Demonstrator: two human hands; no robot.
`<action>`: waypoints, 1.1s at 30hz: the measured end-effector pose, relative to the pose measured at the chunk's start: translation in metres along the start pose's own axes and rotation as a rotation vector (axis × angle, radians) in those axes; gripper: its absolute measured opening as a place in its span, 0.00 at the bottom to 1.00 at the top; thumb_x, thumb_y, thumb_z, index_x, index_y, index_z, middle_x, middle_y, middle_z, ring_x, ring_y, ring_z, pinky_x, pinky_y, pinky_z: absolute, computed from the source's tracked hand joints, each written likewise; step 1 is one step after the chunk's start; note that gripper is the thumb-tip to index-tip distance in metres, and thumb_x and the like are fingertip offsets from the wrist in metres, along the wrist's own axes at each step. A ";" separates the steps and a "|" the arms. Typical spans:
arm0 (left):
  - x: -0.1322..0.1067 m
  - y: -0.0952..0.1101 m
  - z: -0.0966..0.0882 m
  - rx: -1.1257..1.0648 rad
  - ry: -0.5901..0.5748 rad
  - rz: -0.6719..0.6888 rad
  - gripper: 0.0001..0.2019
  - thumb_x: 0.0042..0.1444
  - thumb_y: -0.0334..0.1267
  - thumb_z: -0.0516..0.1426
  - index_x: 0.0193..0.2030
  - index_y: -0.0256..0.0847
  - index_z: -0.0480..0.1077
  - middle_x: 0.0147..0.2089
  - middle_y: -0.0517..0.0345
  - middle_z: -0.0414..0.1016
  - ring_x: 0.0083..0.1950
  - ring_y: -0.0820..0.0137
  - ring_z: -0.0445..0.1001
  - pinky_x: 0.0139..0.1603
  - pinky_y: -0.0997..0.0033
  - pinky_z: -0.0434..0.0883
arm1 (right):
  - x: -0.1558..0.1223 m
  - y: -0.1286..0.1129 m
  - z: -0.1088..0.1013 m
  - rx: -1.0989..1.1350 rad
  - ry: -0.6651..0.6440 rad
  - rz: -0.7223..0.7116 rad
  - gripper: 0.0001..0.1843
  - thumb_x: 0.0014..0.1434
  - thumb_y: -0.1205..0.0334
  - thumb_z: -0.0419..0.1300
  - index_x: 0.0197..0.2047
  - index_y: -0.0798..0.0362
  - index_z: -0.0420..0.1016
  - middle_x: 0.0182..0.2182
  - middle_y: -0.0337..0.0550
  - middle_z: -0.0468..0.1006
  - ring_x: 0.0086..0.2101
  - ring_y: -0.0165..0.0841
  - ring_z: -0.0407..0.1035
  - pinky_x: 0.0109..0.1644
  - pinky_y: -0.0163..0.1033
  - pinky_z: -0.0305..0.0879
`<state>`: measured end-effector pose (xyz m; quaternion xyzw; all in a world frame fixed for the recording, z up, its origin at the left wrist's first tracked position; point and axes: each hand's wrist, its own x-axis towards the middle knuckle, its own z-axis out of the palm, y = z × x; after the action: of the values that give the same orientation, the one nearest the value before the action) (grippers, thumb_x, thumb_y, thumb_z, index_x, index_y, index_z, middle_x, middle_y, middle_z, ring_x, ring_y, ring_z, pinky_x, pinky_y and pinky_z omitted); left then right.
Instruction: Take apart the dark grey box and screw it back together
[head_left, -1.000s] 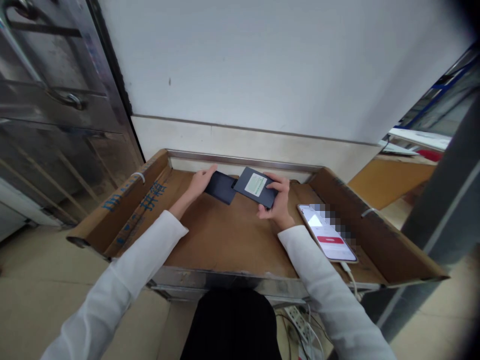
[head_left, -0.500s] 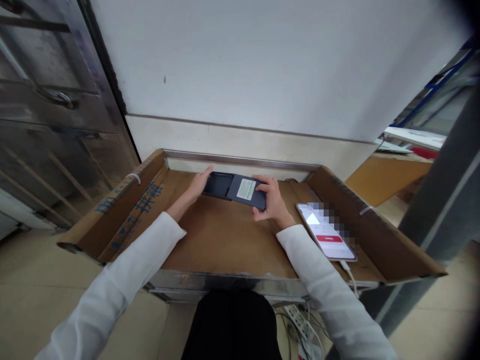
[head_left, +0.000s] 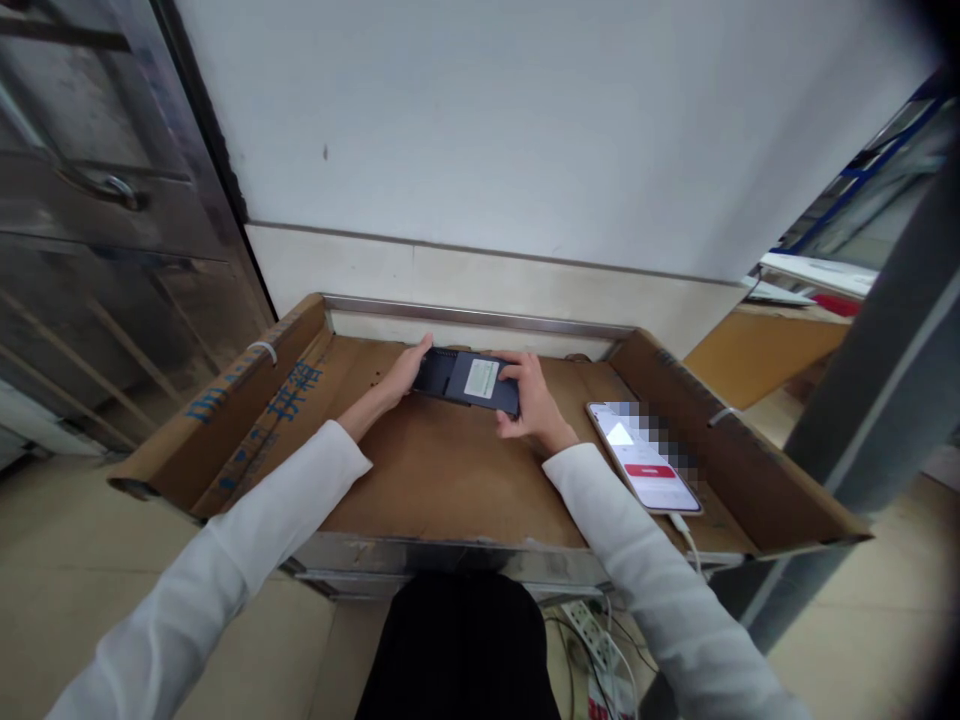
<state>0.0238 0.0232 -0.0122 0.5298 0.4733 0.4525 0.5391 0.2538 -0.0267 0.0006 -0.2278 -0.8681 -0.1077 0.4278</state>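
A dark, shallow rectangular case (head_left: pixel 433 372) is held over the cardboard by my left hand (head_left: pixel 400 376), closed on its left end with the thumb along the top edge. Its left part shows a dark recess with a row of small slots at the back. Over its right part lies a flat dark cover (head_left: pixel 460 378) with a pale printed label (head_left: pixel 481 378). My right hand (head_left: pixel 531 398) grips this cover at its right end, fingers at the far edge and thumb at the near edge. What lies beneath the cover is hidden.
The cardboard tray (head_left: pixel 450 480) has raised sides and lines a metal table. A lit phone (head_left: pixel 646 465) with a white cable (head_left: pixel 694 550) lies on the right. Behind is a white wall (head_left: pixel 480 130); a metal door (head_left: pixel 112 190) stands left. A power strip (head_left: pixel 592 632) is below.
The labelled cover has slid left over the case with my right hand, so less of the recess shows. My left hand keeps its hold. The view has shifted slightly.
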 end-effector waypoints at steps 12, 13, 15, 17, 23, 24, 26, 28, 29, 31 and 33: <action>-0.008 0.000 0.012 -0.083 -0.052 -0.104 0.28 0.52 0.66 0.51 0.33 0.40 0.72 0.27 0.54 0.73 0.24 0.68 0.68 0.20 0.74 0.55 | 0.008 -0.011 -0.006 0.185 0.012 0.214 0.12 0.61 0.53 0.49 0.46 0.48 0.58 0.48 0.50 0.67 0.49 0.43 0.62 0.54 0.55 0.59; -0.007 -0.001 0.012 -0.084 -0.024 -0.090 0.28 0.52 0.67 0.51 0.34 0.40 0.72 0.27 0.54 0.73 0.24 0.68 0.69 0.20 0.73 0.57 | 0.009 -0.013 -0.005 0.203 0.029 0.251 0.13 0.61 0.53 0.49 0.48 0.47 0.57 0.50 0.50 0.66 0.50 0.43 0.62 0.56 0.55 0.58; -0.005 -0.004 0.013 -0.079 0.033 -0.066 0.29 0.52 0.68 0.50 0.35 0.40 0.72 0.26 0.54 0.72 0.26 0.65 0.72 0.21 0.71 0.60 | 0.010 -0.014 0.000 0.252 0.107 0.340 0.16 0.62 0.51 0.49 0.51 0.47 0.55 0.54 0.52 0.63 0.55 0.42 0.60 0.60 0.56 0.56; -0.002 -0.006 0.013 -0.058 0.075 -0.048 0.30 0.53 0.68 0.49 0.37 0.41 0.72 0.26 0.53 0.72 0.29 0.61 0.74 0.23 0.69 0.63 | 0.012 -0.012 0.007 0.319 0.200 0.466 0.21 0.62 0.49 0.50 0.54 0.47 0.52 0.58 0.53 0.59 0.59 0.41 0.57 0.63 0.55 0.54; -0.001 -0.008 0.014 -0.092 0.081 0.036 0.32 0.56 0.68 0.45 0.43 0.41 0.72 0.34 0.50 0.77 0.40 0.57 0.77 0.32 0.64 0.70 | 0.010 0.003 0.027 0.632 0.288 0.960 0.29 0.54 0.42 0.57 0.54 0.46 0.54 0.55 0.51 0.66 0.56 0.38 0.62 0.64 0.52 0.55; -0.002 -0.007 0.015 -0.126 0.064 0.066 0.32 0.56 0.67 0.45 0.44 0.41 0.72 0.36 0.50 0.78 0.41 0.58 0.77 0.35 0.64 0.71 | 0.010 0.005 0.029 0.655 0.308 1.012 0.30 0.53 0.41 0.58 0.53 0.47 0.56 0.54 0.50 0.67 0.55 0.38 0.63 0.63 0.52 0.56; -0.005 -0.003 0.018 -0.194 0.054 0.138 0.32 0.58 0.65 0.43 0.45 0.40 0.72 0.39 0.50 0.79 0.42 0.60 0.77 0.39 0.63 0.72 | 0.008 0.007 0.033 0.669 0.337 1.066 0.30 0.53 0.40 0.57 0.53 0.48 0.59 0.53 0.50 0.67 0.54 0.38 0.64 0.62 0.52 0.58; -0.010 0.003 0.021 -0.243 0.078 0.200 0.31 0.60 0.63 0.41 0.47 0.38 0.71 0.41 0.49 0.79 0.43 0.61 0.77 0.40 0.64 0.72 | 0.007 0.007 0.037 0.669 0.323 1.069 0.30 0.53 0.39 0.56 0.53 0.49 0.60 0.52 0.49 0.68 0.53 0.38 0.65 0.62 0.52 0.59; -0.013 0.006 0.022 -0.263 0.090 0.220 0.31 0.61 0.62 0.40 0.47 0.38 0.71 0.40 0.49 0.78 0.42 0.61 0.77 0.40 0.64 0.73 | 0.006 0.007 0.038 0.666 0.306 1.063 0.30 0.54 0.38 0.55 0.53 0.48 0.61 0.51 0.49 0.69 0.52 0.37 0.65 0.62 0.51 0.59; -0.019 0.012 0.025 -0.292 0.082 0.223 0.31 0.62 0.60 0.38 0.49 0.38 0.70 0.38 0.49 0.78 0.40 0.62 0.77 0.36 0.65 0.73 | 0.004 0.008 0.040 0.659 0.275 1.054 0.30 0.55 0.37 0.54 0.54 0.47 0.60 0.51 0.48 0.69 0.51 0.36 0.66 0.62 0.51 0.59; -0.025 0.017 0.026 -0.289 0.046 0.184 0.31 0.63 0.59 0.36 0.51 0.39 0.69 0.35 0.50 0.78 0.37 0.63 0.77 0.31 0.67 0.73 | 0.001 0.010 0.040 0.654 0.237 1.019 0.30 0.57 0.37 0.51 0.55 0.47 0.60 0.51 0.47 0.70 0.51 0.36 0.66 0.62 0.52 0.58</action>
<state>0.0461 -0.0048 0.0057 0.4774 0.3651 0.5752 0.5550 0.2298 -0.0025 -0.0228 -0.4573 -0.5848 0.3575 0.5666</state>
